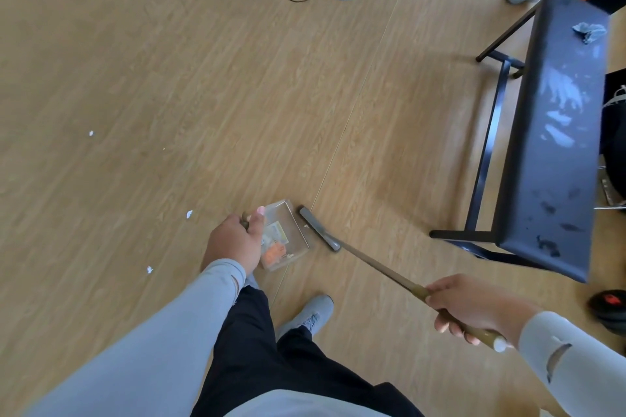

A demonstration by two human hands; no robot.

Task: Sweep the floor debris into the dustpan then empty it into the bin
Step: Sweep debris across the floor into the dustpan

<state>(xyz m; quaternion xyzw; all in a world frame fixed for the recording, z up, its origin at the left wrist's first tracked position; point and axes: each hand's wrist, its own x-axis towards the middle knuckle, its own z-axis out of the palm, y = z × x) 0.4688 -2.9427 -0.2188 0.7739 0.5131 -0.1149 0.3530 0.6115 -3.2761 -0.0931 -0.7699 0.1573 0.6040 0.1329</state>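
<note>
left grip (233, 242) curled tight, arm reaching down; right grip (474, 310) wrapped closed, seemingly with wrist bent.

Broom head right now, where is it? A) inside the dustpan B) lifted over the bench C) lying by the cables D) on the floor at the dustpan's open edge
D: the broom head sits on the floor against the open edge of the clear dustpan, which the left hand holds.

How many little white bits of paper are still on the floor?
3, all left of the dustpan: one far left, one near the left hand, one beside the sleeve. Others may be hidden.
</note>
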